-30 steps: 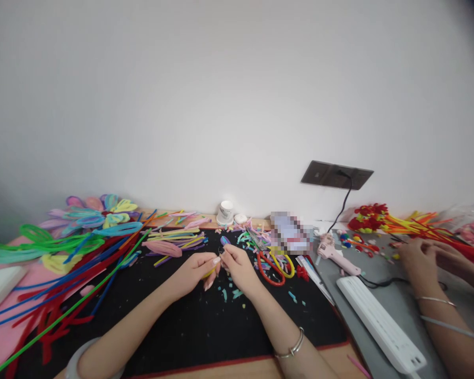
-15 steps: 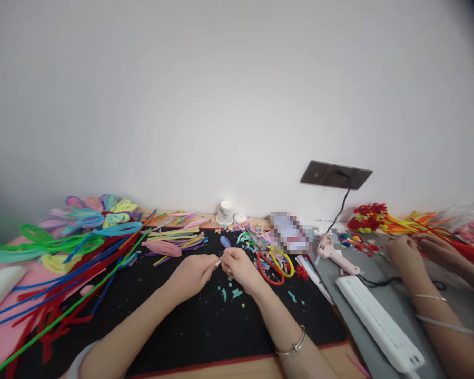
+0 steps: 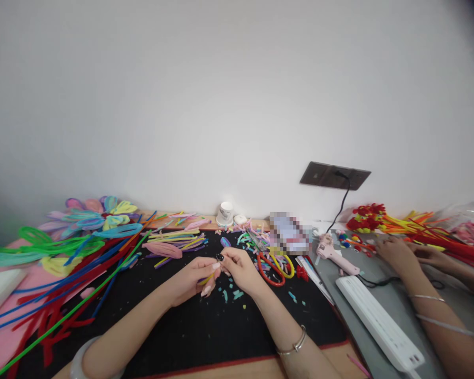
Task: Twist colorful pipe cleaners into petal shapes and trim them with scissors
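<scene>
Yellow strip (image 3: 206,279) is in the grasp of the left hand (image 3: 191,275), under its bent fingers, above the black mat (image 3: 189,331). The right hand (image 3: 239,266) meets it, fingers curled, beside a small dark piece (image 3: 220,257); whether it grasps this, I cannot tell. Both forearms slope inward, wrists low.

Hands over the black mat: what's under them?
A yellow strip shows in the left hand, partly hidden by its fingers. Teal scraps lie on the black mat near the right hand. Mat directly beneath both hands is covered; can't tell what's there.
</scene>
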Demonstrator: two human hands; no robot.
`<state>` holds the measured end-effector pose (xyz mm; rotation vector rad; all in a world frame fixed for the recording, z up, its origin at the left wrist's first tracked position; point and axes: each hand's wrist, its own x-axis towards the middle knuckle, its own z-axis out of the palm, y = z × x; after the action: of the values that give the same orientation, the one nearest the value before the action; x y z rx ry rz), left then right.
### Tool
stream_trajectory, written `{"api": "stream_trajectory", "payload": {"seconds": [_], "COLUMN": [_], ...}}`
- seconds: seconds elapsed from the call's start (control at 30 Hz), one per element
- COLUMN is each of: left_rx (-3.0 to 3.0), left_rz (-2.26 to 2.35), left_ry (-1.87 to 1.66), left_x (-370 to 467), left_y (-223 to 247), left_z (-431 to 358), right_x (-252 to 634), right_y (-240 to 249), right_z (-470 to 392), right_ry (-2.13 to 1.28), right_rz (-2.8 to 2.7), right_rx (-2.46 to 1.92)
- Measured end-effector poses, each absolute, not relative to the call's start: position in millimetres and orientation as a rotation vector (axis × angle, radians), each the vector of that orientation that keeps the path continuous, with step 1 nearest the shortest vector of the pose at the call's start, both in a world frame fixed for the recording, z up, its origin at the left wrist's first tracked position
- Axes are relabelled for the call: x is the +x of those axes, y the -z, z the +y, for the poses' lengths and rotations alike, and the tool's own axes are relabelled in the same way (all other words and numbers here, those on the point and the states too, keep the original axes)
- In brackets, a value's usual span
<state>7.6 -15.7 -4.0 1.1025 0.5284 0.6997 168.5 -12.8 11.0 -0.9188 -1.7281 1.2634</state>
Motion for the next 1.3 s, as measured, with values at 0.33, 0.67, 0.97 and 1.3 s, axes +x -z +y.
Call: {"api": "stream_trajectory", "payload": {"seconds": [0.33,0.67,0.97,1.3], "left_rx": [1.119,1.017,1.191,1.287], "left_rz": [0.731,0.708,0.809,0.865], "left_ry": [-0.847,-0.893,-0.94,-0.956], "left_x": [10.5,10.3,7.5,9.4], "left_y": [5.3,9.1,17.9,19.3], "left_z": [-7.6,-5.7,0.6,3.2], "right_x": [217.2,276.5,278.9,269.3], "right_y": [-21.8,-14.0,-15.2,-20.8], "right_z": [4.7,-11.8,-14.1,-13.3], "right_ry": [-0.609,-0.308,-0.343,-0.419], "right_rz": [-1.882,-1.899,-1.732,-1.688], "right_rx": [-1.506,-2.189,-2.115,-1.946]}}
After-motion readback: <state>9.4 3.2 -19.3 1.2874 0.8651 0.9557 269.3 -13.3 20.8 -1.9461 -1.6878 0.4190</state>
